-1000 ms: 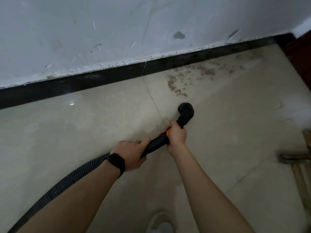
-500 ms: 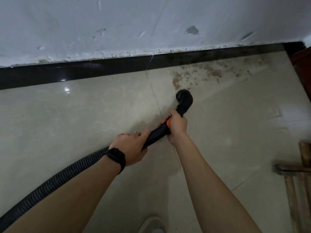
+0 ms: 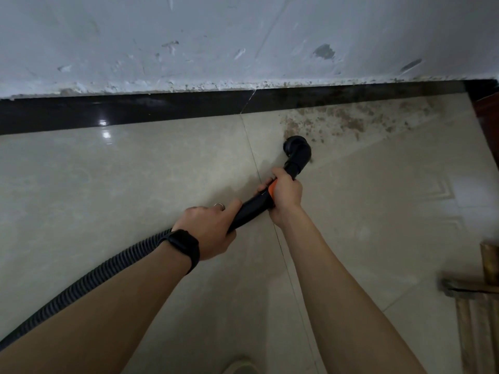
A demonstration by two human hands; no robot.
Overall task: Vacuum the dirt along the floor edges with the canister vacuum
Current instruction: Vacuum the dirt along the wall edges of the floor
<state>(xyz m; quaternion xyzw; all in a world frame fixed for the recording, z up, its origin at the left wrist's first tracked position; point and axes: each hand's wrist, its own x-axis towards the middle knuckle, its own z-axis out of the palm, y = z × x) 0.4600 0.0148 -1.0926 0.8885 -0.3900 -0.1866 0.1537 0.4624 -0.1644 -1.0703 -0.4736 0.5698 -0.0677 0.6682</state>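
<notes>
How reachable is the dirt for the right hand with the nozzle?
Probably yes: the right hand grips the wand, the nozzle sits at the dirt's near edge, and nothing stands between it and the rest.

Bare beige tile floor [image 3: 121, 184] lies open to the left of the black nozzle [image 3: 296, 151], but the dark baseboard [image 3: 162, 110] and scuffed wall [image 3: 243, 36] shut off the far side just beyond the dirt patch [image 3: 343, 121]. A wooden frame [image 3: 478, 319] stands at the near right, a dark red panel [image 3: 490, 122] bounds the far right corner, and the vacuum hose [image 3: 81, 283] trails across the near left.
</notes>
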